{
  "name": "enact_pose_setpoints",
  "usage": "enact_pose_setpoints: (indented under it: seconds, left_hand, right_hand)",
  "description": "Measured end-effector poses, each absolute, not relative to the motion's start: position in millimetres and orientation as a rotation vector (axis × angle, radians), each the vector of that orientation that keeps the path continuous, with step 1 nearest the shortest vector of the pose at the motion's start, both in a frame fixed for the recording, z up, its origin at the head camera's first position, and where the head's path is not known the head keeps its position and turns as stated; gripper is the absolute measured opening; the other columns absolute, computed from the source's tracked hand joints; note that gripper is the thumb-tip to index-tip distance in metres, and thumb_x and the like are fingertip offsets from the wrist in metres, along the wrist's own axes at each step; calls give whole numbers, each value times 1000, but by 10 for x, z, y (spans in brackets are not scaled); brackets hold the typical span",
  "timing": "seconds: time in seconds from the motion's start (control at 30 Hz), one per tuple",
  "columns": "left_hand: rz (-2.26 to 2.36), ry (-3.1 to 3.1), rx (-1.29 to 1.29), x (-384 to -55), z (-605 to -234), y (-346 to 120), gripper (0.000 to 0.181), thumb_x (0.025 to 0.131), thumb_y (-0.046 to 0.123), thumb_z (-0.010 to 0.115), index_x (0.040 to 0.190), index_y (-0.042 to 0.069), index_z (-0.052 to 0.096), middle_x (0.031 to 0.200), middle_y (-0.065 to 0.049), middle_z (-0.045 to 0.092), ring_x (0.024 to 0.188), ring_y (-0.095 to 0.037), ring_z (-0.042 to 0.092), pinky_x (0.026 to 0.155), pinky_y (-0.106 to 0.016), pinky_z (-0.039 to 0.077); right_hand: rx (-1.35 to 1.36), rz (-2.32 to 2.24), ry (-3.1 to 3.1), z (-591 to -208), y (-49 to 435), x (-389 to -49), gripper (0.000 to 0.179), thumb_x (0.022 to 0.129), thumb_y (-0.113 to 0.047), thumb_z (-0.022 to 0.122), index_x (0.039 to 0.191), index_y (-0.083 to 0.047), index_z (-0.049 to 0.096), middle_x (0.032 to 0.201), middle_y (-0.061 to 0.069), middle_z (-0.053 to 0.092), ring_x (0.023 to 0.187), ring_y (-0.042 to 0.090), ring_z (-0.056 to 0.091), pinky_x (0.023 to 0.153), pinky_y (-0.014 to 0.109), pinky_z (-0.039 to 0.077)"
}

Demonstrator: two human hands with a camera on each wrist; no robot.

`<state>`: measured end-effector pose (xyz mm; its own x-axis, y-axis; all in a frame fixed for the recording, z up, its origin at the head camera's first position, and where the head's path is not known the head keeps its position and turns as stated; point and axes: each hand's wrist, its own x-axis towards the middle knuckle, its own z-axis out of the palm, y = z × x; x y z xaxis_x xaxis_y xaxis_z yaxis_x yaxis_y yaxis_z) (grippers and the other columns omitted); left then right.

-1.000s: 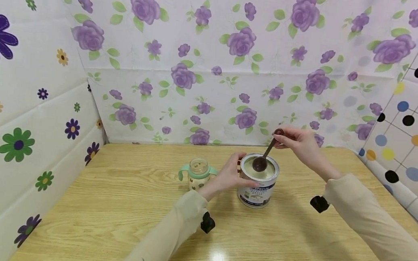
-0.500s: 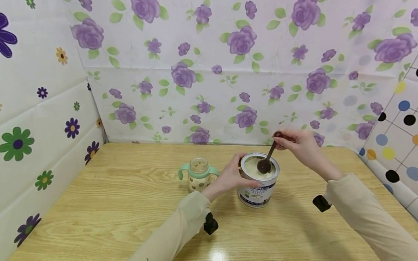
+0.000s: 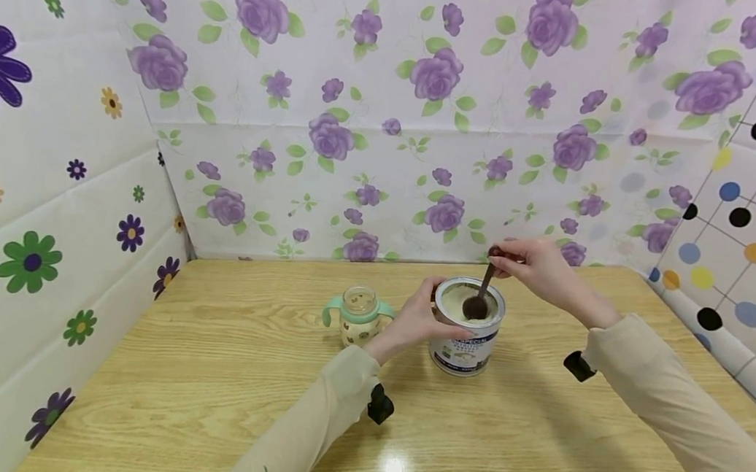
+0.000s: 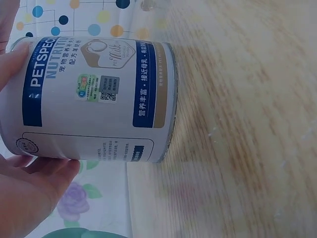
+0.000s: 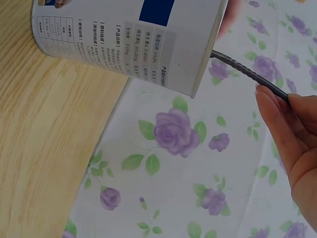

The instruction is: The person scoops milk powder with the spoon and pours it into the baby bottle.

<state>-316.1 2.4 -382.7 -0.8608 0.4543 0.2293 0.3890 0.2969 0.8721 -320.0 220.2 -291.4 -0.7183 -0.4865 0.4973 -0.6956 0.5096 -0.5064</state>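
Observation:
A white milk powder can (image 3: pixel 463 353) with blue label bands stands upright on the table, its top uncovered and pale powder (image 3: pixel 455 300) inside. My left hand (image 3: pixel 417 319) grips it from the left, thumb across the front and fingers round the far side, as the left wrist view also shows on the can (image 4: pixel 106 111). Above the rim, my right hand (image 3: pixel 540 271) pinches the upper handle of a dark brown spoon (image 3: pixel 475 306). The spoon slants down into the can, its bowl at the powder. From the right wrist, only the spoon's handle (image 5: pixel 247 71) shows; the can wall hides its bowl.
A baby bottle (image 3: pixel 353 329) with mint-green handles and no lid stands left of the can, partly behind my left wrist. The wooden table (image 3: pixel 210 370) ends at a flowered cloth backdrop (image 3: pixel 328 189). Patterned cloths also hang at both sides.
My right hand has lowered slightly and shifted a little left. The spoon has come down from above the rim to the powder and stands steeper. My left hand stays on the can.

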Motion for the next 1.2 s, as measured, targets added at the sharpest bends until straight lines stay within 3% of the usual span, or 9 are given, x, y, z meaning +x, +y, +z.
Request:
enact_pose_setpoints:
  seconds: [0.3,0.57,0.8,1.2]
  left_hand:
    - [1655,2474,803,-3164,-3829,26,87,64,27,84,132,12,32,122,-5,46,107,-19,48,84,-31,41]
    - [1646,2458,799,-3176,-3830,18,88,65,28,83,133,12,31,123,-5,44,109,-21,47,83,-31,42]
    - [1621,2491,790,-3174,-3815,16,87,64,29,83,132,13,32,122,-4,45,107,-18,47,83,-32,41]
    - [1629,2479,794,-3181,-3829,29,88,63,31,83,132,12,31,122,-3,44,107,-19,47,82,-31,42]
  right_hand:
    - [987,1019,-2547,-2900,2159,-3180,12,88,1,56,94,5,66,79,8,62,68,20,63,62,29,51]
    - [942,1321,-2681,-2951,2163,-3194,18,91,-3,53,102,7,63,87,14,64,75,29,63,65,29,51]
    - [949,1494,-2648,-2978,2181,-3215,16,89,-2,55,96,10,64,84,17,64,75,35,62,67,41,50]
    - [930,1641,-2705,-3004,2187,-3232,24,89,-6,57,98,16,61,81,20,64,76,40,61,67,42,50]
